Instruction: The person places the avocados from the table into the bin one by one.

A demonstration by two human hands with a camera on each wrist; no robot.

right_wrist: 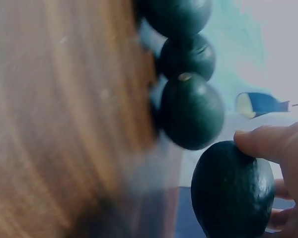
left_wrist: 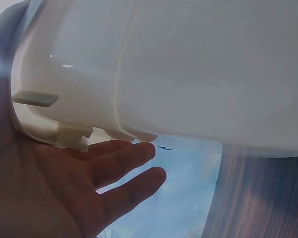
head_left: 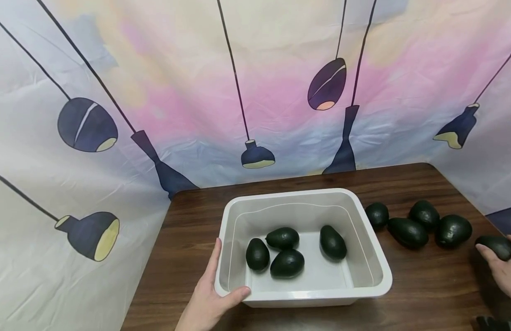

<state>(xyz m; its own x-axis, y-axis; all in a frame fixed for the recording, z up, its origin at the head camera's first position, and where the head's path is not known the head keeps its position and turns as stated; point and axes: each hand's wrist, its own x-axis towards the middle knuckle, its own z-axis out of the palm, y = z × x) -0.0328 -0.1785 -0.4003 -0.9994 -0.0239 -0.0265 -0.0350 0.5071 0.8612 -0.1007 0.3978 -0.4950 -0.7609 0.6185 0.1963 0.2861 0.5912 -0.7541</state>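
Observation:
A white plastic bin (head_left: 305, 296) stands on the table with several dark green avocados in it, such as one avocado (head_left: 332, 242) by its right side. My left hand (head_left: 207, 296) rests at the bin's near left corner, thumb along the front rim and straight fingers along the outer side. In the left wrist view, the fingers (left_wrist: 131, 191) extend loosely below the bin's rim. At the far right, my right hand (head_left: 505, 271) holds an avocado (right_wrist: 233, 193) between thumb and fingers, close to the table's right edge.
Right of the bin, several loose avocados (head_left: 408, 233) lie grouped on the dark wooden table (head_left: 437, 280). A cloth (head_left: 189, 101) printed with hanging lamps covers the wall behind. Part of a dark object (head_left: 491, 323) shows at the lower right, near my right wrist.

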